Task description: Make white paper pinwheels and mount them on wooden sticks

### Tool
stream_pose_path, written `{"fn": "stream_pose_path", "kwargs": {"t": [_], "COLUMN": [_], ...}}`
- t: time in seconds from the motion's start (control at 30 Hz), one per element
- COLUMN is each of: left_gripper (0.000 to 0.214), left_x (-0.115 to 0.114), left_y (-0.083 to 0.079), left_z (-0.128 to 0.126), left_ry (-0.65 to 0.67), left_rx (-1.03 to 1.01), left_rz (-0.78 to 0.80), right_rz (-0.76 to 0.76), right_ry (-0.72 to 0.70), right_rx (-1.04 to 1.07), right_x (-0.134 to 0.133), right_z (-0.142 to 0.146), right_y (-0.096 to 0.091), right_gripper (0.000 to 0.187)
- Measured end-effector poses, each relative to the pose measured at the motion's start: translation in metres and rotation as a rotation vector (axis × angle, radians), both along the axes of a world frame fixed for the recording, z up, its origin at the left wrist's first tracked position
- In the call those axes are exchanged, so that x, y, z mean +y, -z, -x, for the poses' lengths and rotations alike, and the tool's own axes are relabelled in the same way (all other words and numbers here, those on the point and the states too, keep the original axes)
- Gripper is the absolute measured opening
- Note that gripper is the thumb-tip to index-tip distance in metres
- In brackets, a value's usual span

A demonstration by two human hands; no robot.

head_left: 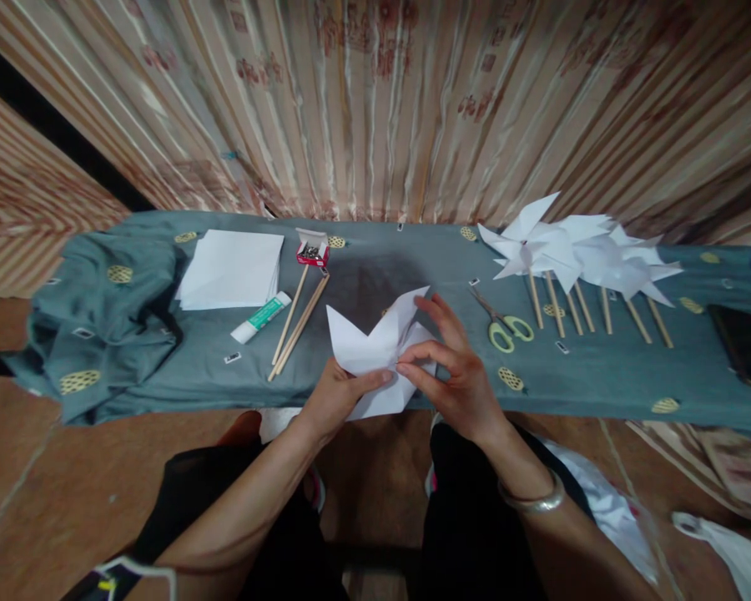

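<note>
While the left hand point(335, 396) clasps a folded white paper point(370, 351), thumb point(373, 381) on top, at the near edge of the cloth-covered surface point(419, 259), the fingers point(443, 354) of the right hand point(466, 392) pinch it near the middle; scissors point(506, 327) and paper pinwheels point(563, 250) lie to the right.
</note>
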State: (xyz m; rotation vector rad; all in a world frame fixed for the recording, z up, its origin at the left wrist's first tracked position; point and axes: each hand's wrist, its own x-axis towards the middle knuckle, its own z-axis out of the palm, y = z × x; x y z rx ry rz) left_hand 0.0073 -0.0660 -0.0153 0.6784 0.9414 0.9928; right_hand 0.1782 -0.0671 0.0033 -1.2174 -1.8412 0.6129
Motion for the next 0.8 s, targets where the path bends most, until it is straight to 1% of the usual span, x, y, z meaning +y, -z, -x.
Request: {"fn": "stream_pose_path", "kwargs": {"t": [0.4, 0.6, 0.8], "left_gripper": [0.039, 0.040, 0.036], "left_x": [-0.0007, -0.0017, 0.0001], "left_y": [0.0005, -0.0033, -0.0043], "left_z": [0.0002, 0.0003, 0.0025], "left_ry": [0.009, -0.052, -0.044], "left_rx": [0.005, 0.088, 0.150], "left_rz": [-0.012, -0.048, -0.085], "right_rz": [0.009, 0.049, 0.113], "right_ry": [0.006, 0.016, 0.049], "right_rx": [0.010, 0.059, 0.139], "right_x": [0.0001, 0.0010, 0.0018], "right_z": [0.0008, 0.0016, 0.0046], "right_y": [-0.0002, 0.0022, 0.0047], "right_gripper": [0.006, 0.004, 0.002]}}
